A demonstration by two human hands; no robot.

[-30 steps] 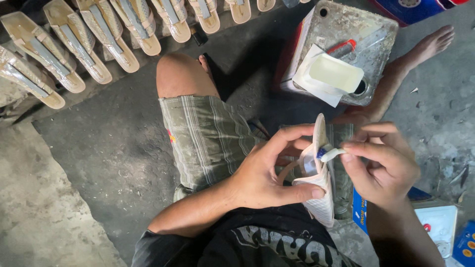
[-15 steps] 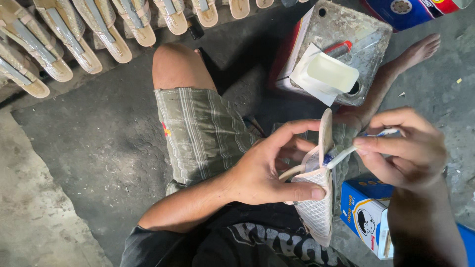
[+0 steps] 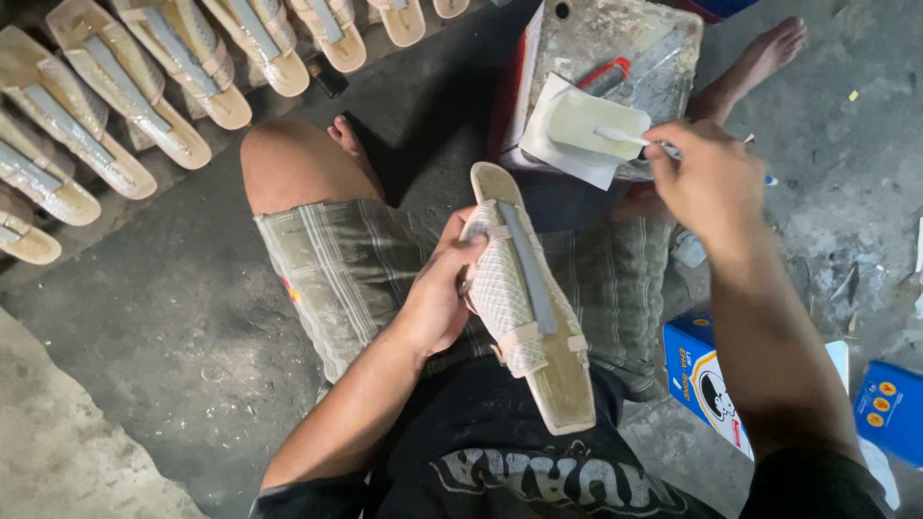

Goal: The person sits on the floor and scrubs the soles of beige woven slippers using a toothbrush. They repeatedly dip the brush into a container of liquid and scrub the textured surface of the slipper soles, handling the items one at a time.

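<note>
Glue-loading step: left hand [image 3: 437, 303] gripping tan woven-strap sandal [image 3: 527, 308] over lap; right hand [image 3: 707, 178] pinching thin white applicator [image 3: 620, 136] in cream glue tray [image 3: 598, 125]. Next: careful spreading along strap.

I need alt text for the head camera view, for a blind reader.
A seated person's left hand holds a beige sandal over the lap, while the right hand dips a small brush into a tub of pale glue. More sandals line the floor.
</note>
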